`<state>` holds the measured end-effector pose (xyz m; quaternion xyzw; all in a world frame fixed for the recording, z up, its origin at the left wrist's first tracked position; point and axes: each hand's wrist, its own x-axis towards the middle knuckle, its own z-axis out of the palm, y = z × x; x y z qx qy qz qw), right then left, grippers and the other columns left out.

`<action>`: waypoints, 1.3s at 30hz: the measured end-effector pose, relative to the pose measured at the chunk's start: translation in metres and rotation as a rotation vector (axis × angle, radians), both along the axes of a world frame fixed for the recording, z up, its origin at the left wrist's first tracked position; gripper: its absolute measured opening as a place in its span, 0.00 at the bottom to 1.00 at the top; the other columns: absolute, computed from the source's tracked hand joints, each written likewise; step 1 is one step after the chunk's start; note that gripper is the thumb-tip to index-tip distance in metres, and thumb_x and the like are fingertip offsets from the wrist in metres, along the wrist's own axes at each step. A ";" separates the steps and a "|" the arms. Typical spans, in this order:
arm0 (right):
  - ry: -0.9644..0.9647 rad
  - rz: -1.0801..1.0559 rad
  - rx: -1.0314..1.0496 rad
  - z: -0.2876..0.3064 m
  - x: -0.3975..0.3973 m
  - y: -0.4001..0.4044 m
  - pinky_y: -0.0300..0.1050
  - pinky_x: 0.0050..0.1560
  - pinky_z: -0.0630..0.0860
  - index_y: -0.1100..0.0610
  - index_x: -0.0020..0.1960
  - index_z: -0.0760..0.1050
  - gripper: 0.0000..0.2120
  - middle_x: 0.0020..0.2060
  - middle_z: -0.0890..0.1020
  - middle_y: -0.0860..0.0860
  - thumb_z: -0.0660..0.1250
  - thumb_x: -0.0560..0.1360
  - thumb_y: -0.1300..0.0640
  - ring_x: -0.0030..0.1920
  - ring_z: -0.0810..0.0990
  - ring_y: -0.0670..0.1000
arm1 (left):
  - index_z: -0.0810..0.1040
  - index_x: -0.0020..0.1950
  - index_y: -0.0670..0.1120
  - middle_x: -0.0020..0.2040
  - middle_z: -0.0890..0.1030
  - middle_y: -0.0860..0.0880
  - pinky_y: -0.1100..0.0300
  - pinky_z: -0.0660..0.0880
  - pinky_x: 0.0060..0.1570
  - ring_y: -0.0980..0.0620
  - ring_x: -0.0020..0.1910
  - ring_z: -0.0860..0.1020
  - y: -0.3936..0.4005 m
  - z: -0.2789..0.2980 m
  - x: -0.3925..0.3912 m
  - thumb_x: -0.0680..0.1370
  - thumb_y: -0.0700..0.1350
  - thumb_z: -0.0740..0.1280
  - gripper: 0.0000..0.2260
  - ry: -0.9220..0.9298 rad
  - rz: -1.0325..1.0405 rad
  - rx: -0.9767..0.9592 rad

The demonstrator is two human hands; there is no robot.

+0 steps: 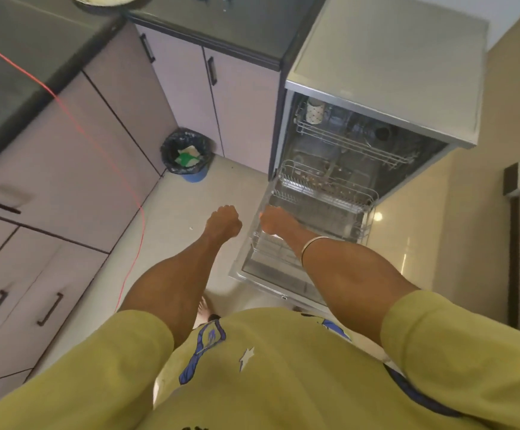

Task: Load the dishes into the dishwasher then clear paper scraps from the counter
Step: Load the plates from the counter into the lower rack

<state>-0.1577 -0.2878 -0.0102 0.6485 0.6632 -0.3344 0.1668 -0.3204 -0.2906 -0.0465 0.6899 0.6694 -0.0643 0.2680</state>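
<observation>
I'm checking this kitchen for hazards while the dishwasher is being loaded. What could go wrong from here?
1. The dishwasher door lies open flat at shin height beside the bare foot; a step forward may trip over it.
2. The red cord trails across the floor near the foot and could snag.
3. The right hand is on the rim of the pulled-out lower rack; shoving it in may pinch the fingers.

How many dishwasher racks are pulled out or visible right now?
2: the upper rack, inside near the top with a cup in it, and the lower rack, pulled out over the open door, right hand at its edge.
</observation>
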 end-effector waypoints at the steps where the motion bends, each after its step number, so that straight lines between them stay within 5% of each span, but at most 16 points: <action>1: 0.007 -0.011 -0.002 0.002 -0.017 0.006 0.55 0.62 0.72 0.62 0.66 0.74 0.18 0.63 0.77 0.58 0.55 0.80 0.58 0.63 0.75 0.61 | 0.72 0.63 0.35 0.62 0.75 0.37 0.48 0.71 0.59 0.37 0.61 0.74 0.004 0.001 -0.015 0.78 0.40 0.60 0.15 -0.002 0.016 -0.006; 4: 0.024 -0.073 0.019 0.006 -0.068 0.019 0.54 0.59 0.73 0.62 0.63 0.74 0.16 0.58 0.78 0.60 0.56 0.80 0.58 0.60 0.76 0.62 | 0.71 0.65 0.37 0.64 0.74 0.38 0.49 0.72 0.58 0.38 0.62 0.73 0.015 0.001 -0.062 0.79 0.41 0.58 0.16 0.011 0.055 -0.017; 10: -0.027 0.026 0.025 -0.051 -0.159 0.069 0.57 0.66 0.69 0.63 0.69 0.69 0.23 0.68 0.71 0.61 0.50 0.80 0.53 0.66 0.70 0.63 | 0.71 0.65 0.36 0.64 0.74 0.38 0.48 0.70 0.59 0.38 0.63 0.72 0.040 0.011 -0.151 0.80 0.41 0.58 0.16 0.016 0.055 0.024; 18: -0.034 0.089 0.060 -0.021 -0.226 0.133 0.57 0.70 0.65 0.62 0.74 0.63 0.25 0.73 0.65 0.60 0.49 0.80 0.55 0.71 0.63 0.62 | 0.73 0.61 0.33 0.63 0.74 0.35 0.49 0.71 0.56 0.35 0.61 0.73 0.122 0.020 -0.245 0.77 0.39 0.59 0.15 0.056 0.063 0.037; 29: 0.066 -0.024 0.219 -0.009 -0.262 0.284 0.55 0.63 0.72 0.63 0.70 0.68 0.21 0.66 0.73 0.60 0.54 0.81 0.53 0.65 0.73 0.62 | 0.73 0.62 0.35 0.61 0.77 0.37 0.46 0.73 0.55 0.36 0.59 0.76 0.260 0.030 -0.266 0.79 0.40 0.60 0.14 0.024 0.117 0.030; 34: 0.040 0.148 0.282 0.024 -0.257 0.374 0.55 0.61 0.72 0.64 0.66 0.72 0.19 0.62 0.74 0.61 0.55 0.81 0.55 0.62 0.74 0.65 | 0.76 0.59 0.34 0.59 0.78 0.35 0.46 0.74 0.55 0.35 0.57 0.77 0.361 0.054 -0.253 0.79 0.39 0.60 0.13 -0.015 0.109 0.063; 39: 0.038 0.087 0.413 0.047 -0.239 0.453 0.53 0.59 0.73 0.65 0.62 0.75 0.17 0.59 0.77 0.61 0.54 0.82 0.57 0.61 0.75 0.63 | 0.74 0.58 0.30 0.60 0.76 0.32 0.48 0.71 0.56 0.34 0.59 0.74 0.448 0.076 -0.234 0.80 0.38 0.58 0.13 -0.152 0.151 0.104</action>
